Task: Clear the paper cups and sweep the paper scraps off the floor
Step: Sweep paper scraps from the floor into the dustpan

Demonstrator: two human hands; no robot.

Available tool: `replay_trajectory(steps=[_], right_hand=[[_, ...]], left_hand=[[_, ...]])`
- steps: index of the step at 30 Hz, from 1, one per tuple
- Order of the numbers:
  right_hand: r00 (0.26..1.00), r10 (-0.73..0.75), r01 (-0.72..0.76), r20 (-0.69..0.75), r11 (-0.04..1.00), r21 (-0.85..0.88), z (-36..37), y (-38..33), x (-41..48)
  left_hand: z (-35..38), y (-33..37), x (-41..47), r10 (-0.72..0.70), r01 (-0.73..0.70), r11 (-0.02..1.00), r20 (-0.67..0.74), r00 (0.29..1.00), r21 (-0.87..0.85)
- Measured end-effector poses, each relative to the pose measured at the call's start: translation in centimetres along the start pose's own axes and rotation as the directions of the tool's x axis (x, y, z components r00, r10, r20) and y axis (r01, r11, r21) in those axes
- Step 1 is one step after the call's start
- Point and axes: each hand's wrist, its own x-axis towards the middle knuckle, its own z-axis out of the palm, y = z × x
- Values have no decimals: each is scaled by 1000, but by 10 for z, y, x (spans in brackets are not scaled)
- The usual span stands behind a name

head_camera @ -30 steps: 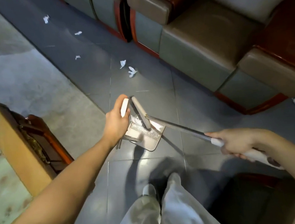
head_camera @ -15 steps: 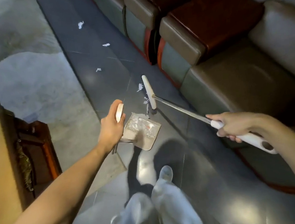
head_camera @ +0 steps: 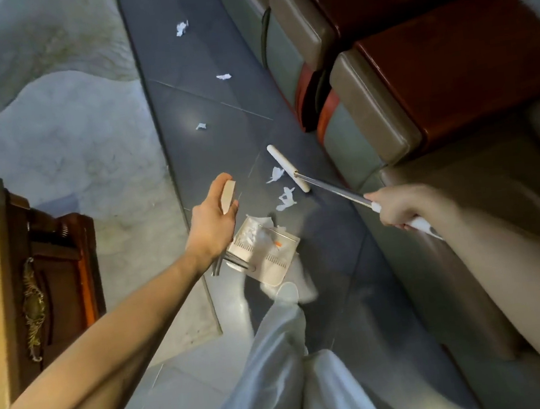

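floor tiles [head_camera: 201, 87]: glossy | broom shaft [head_camera: 334, 190]: shiny metal | scraps [head_camera: 286, 199]: crumpled paper | cabinet [head_camera: 56, 262]: polished wood

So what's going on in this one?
A person is sweeping paper scraps off a tiled floor. The left hand grips the handle of the dustpan, which already holds scraps. The right hand grips the broom, its head beside two scraps. Three more scraps lie farther along the floor.

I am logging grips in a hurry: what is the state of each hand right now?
Left hand: closed, holding the dustpan handle.
Right hand: closed, holding the broom handle.
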Motion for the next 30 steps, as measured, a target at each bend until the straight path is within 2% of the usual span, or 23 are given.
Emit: replay_trajectory(steps=[3,7,12,16,22,30], right_hand=[[999,47,-46,4,990,-134,-10,1,35],[1000,-2,5,17,974,-225,-31,-1,65],[990,-84,105,110,975,-194,-37,-5,60],[978,-124,156,169,969,-190,-20,6,45],[956,-84,81,281,996,20,28,45,14],[927,-119,156,356,985,-77,15,34,-18]], left_hand=[[0,11,20,-10,10,1000,3,1000,8],[-1,23,34,-31,31,999,1,1000,18],[-6,19,30,-66,68,997,-27,997,48],[-4,12,8,-113,113,994,-79,991,5],[14,-4,-32,-95,92,995,-144,985,-25],[3,-13,-34,-105,92,993,-195,975,-73]])
